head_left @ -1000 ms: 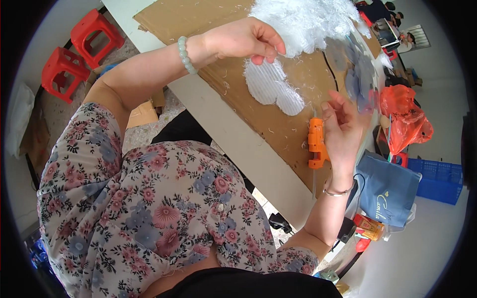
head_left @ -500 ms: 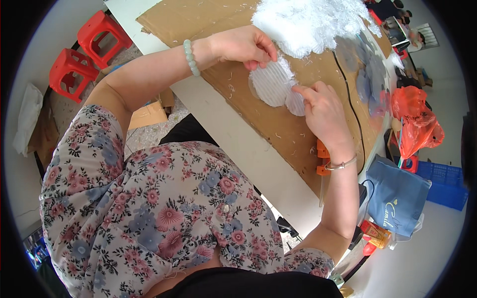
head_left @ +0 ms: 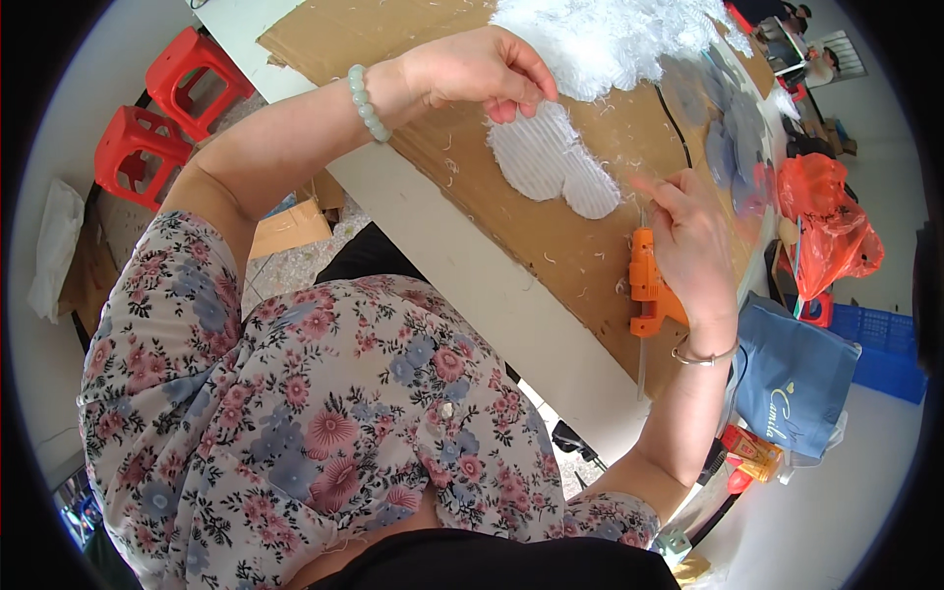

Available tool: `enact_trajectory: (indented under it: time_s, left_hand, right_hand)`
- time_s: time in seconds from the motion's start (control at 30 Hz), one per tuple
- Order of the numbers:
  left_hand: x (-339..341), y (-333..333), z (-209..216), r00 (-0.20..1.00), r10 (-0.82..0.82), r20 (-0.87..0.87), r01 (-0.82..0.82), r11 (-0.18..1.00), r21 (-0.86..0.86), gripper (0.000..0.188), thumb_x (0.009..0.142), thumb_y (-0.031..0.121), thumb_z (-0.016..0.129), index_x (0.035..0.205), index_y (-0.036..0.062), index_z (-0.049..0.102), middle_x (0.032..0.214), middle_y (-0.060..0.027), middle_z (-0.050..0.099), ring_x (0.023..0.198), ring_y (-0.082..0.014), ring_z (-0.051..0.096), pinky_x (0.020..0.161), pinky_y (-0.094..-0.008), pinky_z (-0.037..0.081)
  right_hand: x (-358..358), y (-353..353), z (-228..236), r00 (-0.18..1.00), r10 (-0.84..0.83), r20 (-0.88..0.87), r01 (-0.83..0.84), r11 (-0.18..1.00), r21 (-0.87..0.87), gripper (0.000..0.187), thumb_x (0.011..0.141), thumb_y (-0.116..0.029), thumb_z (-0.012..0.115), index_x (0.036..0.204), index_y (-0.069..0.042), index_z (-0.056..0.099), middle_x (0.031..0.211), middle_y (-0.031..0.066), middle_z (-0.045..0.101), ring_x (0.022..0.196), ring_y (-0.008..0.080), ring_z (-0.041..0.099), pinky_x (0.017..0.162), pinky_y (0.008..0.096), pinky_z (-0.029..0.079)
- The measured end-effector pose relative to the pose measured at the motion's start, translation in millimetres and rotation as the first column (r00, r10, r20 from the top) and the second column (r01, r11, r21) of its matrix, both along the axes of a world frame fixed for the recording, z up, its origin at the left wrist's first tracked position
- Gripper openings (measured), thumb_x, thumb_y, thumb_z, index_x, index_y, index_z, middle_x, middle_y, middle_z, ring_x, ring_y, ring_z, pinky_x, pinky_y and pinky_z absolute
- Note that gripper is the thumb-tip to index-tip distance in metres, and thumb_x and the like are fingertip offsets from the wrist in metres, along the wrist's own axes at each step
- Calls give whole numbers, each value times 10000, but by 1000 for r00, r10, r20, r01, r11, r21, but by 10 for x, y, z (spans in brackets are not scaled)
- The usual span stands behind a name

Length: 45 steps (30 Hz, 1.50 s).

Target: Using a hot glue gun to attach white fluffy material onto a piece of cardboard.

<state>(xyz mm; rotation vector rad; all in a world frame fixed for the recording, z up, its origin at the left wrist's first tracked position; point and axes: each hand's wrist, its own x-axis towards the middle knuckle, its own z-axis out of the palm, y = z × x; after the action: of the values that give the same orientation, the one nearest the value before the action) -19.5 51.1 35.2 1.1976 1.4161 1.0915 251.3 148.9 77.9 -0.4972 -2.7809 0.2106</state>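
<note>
My left hand (head_left: 489, 71) pinches the upper edge of a white ribbed fabric piece (head_left: 539, 155) between thumb and fingertips. The piece has a large rounded part and a smaller rounded lobe, with a fuzzy edge along its right side. It hangs just over or rests on the brown cardboard (head_left: 511, 236); I cannot tell which. To the right of it, my right hand (head_left: 694, 246) has its index finger stretched out, and no object shows in it. An orange hot glue gun (head_left: 644, 280) with a clear glue stick lies beside and partly behind my right hand.
A heap of white fluffy strips (head_left: 615, 44) lies at the far side. Grey translucent discs (head_left: 728, 128) are at the right, near a black cable (head_left: 676, 123). Beyond the table's right edge are a red plastic bag (head_left: 826, 231) and a blue bag (head_left: 796, 369). Red stools (head_left: 197, 84) stand left.
My right hand has moved right, off the fabric piece's small lobe, and the glue gun shows more fully. My left hand still holds the piece, now tilted slightly differently.
</note>
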Motion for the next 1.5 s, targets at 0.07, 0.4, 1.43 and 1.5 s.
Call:
enact_trajectory:
  time_s: [0.07,0.4,1.43,1.5]
  left_hand:
    - [29,46,-53,1000,4,13,-4,1000,-11,131,843,96,604,942,38,666,760,-35,636,613,-88,590,570,-222,505]
    - [106,59,-77,977,74,-198,-75,997,4,143,843,97,581,934,10,651,751,-46,631,613,-106,592,584,-249,516]
    - [232,-42,-214,389,487,-782,440,647,622,184,676,51,608,859,41,618,850,-92,596,873,-262,567,753,-344,486]
    - [322,-142,-158,449,411,-794,500,620,604,174,702,36,602,875,28,618,880,-93,598,864,-274,572,740,-351,488]
  right_hand:
    - [59,-25,15,999,-24,42,26,999,-33,261,803,50,529,1004,-36,670,846,112,541,824,272,543,731,349,442]
    - [47,-96,-78,997,-5,82,14,994,-113,334,765,86,505,1027,-43,667,859,116,549,837,278,548,741,362,445]
    - [-92,-125,-231,989,82,123,-94,991,97,340,679,63,535,929,-82,713,777,88,544,766,271,528,688,375,445]
    - [-114,-122,-268,988,77,136,-96,985,142,324,682,47,539,914,-96,715,767,80,543,762,268,533,682,376,447]
